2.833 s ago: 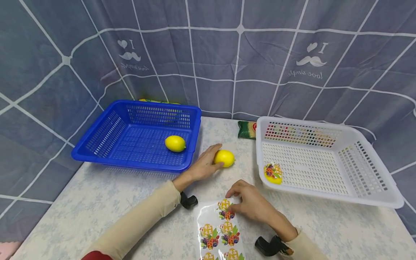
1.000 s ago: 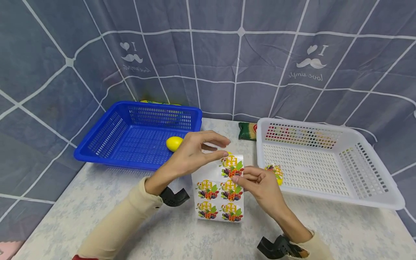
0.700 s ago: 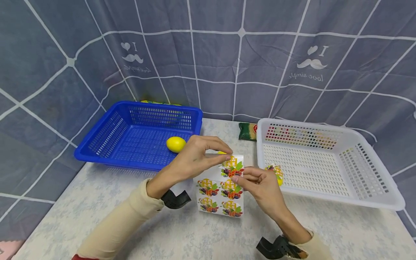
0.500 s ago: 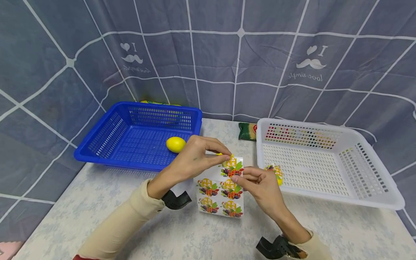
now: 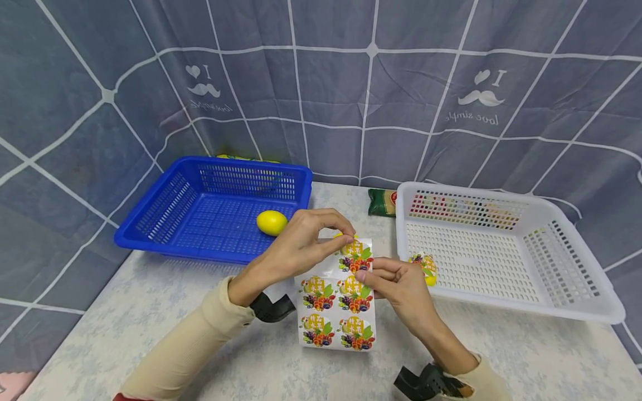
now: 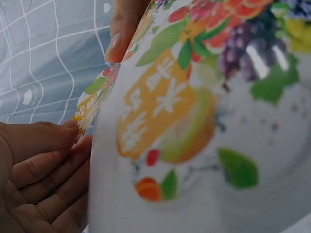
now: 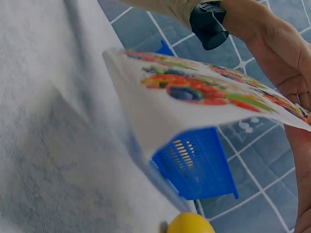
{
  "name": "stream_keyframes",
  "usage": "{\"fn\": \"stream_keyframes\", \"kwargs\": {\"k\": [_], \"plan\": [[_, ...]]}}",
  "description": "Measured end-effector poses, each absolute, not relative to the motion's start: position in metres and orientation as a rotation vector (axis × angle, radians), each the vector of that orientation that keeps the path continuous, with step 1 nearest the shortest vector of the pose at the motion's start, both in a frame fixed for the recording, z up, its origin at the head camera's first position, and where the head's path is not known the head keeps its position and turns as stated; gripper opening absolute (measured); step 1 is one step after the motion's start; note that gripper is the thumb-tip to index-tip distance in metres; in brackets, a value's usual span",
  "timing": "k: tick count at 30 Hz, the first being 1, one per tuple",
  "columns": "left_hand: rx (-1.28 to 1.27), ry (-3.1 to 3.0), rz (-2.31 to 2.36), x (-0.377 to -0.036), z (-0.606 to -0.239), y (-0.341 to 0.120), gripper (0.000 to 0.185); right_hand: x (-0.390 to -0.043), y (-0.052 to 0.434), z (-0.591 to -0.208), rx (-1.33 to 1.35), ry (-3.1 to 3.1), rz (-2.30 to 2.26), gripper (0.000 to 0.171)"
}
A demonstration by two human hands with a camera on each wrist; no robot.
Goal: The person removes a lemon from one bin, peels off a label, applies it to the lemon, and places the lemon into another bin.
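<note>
your right hand [image 5: 401,284] holds the sticker sheet [image 5: 337,301] raised above the surface [image 5: 150,334], its fingers pinching the sheet's right edge near the top. your left hand [image 5: 296,248] is at the top of the sheet, thumb and forefinger pinched on the uppermost sticker [image 5: 354,249], which appears to be lifting at its edge. judged from the layout, work is partly done: one lemon with a sticker [image 5: 423,267] lies in the white basket [image 5: 577,289]; one bare lemon [image 5: 271,222] remains in the blue basket [image 5: 150,223]; a second bare lemon [image 5: 339,235] is mostly hidden behind the sheet, between the baskets. count: three lemons, two baskets, one sheet with five stickers showing, one green packet [image 5: 381,201] at the rear. peeling is not complete, and two lemons are left unlabelled.
</note>
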State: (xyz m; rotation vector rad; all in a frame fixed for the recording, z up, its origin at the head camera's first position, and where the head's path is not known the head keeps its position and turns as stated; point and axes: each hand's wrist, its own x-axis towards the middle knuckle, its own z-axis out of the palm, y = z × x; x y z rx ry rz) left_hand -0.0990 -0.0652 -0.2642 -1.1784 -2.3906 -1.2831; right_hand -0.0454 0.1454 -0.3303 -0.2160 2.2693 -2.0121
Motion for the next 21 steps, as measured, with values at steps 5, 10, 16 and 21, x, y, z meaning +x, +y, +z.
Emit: {"fn": "stream_keyframes", "kwargs": {"k": [5,10,16,21], "plan": [[-1.113,-2.399,-1.344,-0.100,-0.262,-0.067,0.004,-0.045,0.145,-0.332,-0.169,2.188,-2.009,0.032],[-1.071,-2.415,-1.371,-0.102,-0.260,-0.070,0.004,-0.045,0.141,-0.341,-0.162,2.097,-1.950,0.037],[-1.087,-2.457,-1.391,-0.101,-0.259,-0.072,0.005,-0.040,0.137,-0.363,-0.129,1.947,-1.883,0.039],[-1.089,-2.485,-1.379,-0.102,-0.259,-0.073,0.006,-0.037,0.138,-0.379,-0.165,1.872,-1.864,0.038]]}}
